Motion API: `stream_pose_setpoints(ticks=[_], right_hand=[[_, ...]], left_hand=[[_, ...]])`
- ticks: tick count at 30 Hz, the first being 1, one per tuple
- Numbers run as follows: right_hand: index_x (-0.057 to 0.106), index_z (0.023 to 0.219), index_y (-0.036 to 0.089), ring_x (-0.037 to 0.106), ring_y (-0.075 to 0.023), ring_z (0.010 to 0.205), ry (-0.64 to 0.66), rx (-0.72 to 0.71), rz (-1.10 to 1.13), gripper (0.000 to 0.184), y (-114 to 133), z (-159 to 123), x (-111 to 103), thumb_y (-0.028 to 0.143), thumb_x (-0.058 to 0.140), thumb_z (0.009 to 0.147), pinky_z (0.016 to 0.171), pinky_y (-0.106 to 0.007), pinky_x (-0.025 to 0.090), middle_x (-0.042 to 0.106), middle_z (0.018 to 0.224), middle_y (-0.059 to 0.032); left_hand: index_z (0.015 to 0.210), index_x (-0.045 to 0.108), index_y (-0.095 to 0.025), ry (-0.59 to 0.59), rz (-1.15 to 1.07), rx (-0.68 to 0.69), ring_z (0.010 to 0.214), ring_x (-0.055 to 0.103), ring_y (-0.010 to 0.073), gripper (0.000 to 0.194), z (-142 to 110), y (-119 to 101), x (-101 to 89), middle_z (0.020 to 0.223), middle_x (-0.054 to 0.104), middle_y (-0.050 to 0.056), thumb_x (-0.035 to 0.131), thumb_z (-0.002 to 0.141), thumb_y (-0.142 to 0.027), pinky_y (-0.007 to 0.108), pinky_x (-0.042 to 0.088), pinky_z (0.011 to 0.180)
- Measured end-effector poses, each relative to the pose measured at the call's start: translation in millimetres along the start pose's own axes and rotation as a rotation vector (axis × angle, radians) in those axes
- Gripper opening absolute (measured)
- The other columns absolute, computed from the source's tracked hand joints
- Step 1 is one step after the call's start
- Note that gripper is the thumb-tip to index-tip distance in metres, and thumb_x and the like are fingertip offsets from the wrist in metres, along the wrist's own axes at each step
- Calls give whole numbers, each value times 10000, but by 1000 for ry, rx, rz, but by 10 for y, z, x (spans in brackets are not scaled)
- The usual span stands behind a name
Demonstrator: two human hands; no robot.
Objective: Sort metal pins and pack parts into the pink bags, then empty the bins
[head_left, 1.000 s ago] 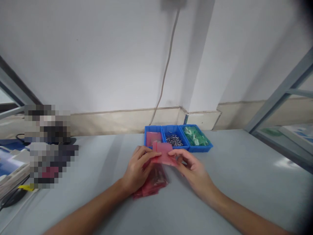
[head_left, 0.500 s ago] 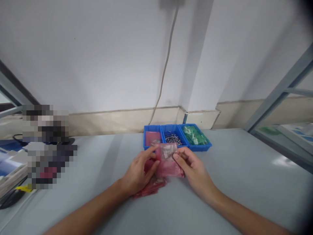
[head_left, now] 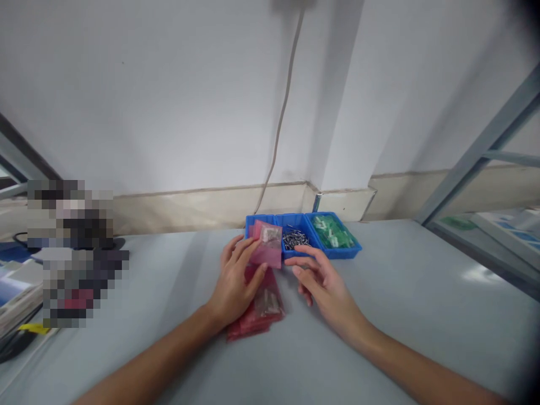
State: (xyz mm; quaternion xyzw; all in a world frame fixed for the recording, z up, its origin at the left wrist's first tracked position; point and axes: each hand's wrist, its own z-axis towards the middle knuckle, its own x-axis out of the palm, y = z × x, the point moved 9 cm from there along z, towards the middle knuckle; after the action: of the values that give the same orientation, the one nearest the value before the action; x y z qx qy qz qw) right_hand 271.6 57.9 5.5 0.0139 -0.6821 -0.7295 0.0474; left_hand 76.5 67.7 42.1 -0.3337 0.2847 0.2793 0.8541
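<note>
My left hand (head_left: 236, 284) has its fingers and thumb closed on a pink plastic bag (head_left: 272, 260) with small pale parts inside. That bag overlaps the front of the left blue bin (head_left: 250, 222). Below it, partly under the same hand, lies a stack of similar pink bags (head_left: 257, 320) on the table. My right hand (head_left: 324, 284) is apart from the bags, its fingers loosely bent and spread, with nothing in it. It hovers just in front of the middle blue bin (head_left: 311, 228), which holds many metal screws or pins (head_left: 295, 238).
The right blue bin (head_left: 359, 247) contains a green bag with white parts (head_left: 333, 233). A grey table (head_left: 379, 360) meets a white wall with a hanging cable (head_left: 283, 107). Metal frames (head_left: 476, 146) stand at both sides. A blurred-out area and white equipment occupy the far left.
My right hand has let go of the pink bag and drawn slightly away. The bag has moved left and up towards the left bin in my left hand, uncovering the stack below.
</note>
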Motion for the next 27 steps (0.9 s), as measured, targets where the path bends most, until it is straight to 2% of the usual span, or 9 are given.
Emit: stream_pose_setpoints(ticks=[4,9,15,17,22,25,27], right_hand=[[546,1294,274,556,-100,619,1,-42,-64,407,31,-3,1,535,652,1001,502,-236,444,703,1202,-69],[562,1258,271,559,-95,594,-11,-28,-89,391,17,0,21,545,650,992,476,-232,430,673,1169,-55],[588,1227,290,553,-93,598,-28,-14,-81,368,-16,11,11,548,670,978,459,-222,426,601,1123,-24],[592,1226,298,550,-88,600,-29,-21,-81,350,-23,10,5,540,668,985,464,-220,429,577,1101,-12],[591,1226,308,541,-86,592,-22,-6,-73,336,-51,4,5,540,662,995,474,-219,417,544,1039,9],[591,1223,307,531,-94,599,-16,-8,-71,335,-36,2,12,543,658,995,484,-225,414,542,1012,15],[593,1223,301,529,-103,609,-13,-10,-81,342,-24,-1,11,547,655,993,497,-235,422,551,1019,10]], left_hand=[[1613,397,-290,25,20,-88,1564,264,380,610,4,153,106,1618,475,119,605,1055,-421,671,287,1234],[1686,223,-292,91,-8,-144,1602,171,427,774,-5,251,227,1712,336,140,580,1045,-540,704,266,1219],[1710,79,-298,180,27,-184,1644,30,383,871,-2,258,276,1764,231,86,539,1040,-609,645,202,1286],[1704,118,-300,186,35,-172,1643,33,382,839,9,259,265,1755,259,79,545,1043,-591,653,210,1281],[1570,442,-312,158,66,-116,1605,183,376,566,38,266,226,1637,472,58,586,1050,-484,658,273,1256],[1562,443,-305,134,77,-93,1588,232,374,569,40,236,211,1614,487,78,611,1042,-462,655,303,1246],[1582,410,-308,105,98,-82,1602,200,382,601,38,204,187,1682,381,94,624,1037,-445,660,306,1246]])
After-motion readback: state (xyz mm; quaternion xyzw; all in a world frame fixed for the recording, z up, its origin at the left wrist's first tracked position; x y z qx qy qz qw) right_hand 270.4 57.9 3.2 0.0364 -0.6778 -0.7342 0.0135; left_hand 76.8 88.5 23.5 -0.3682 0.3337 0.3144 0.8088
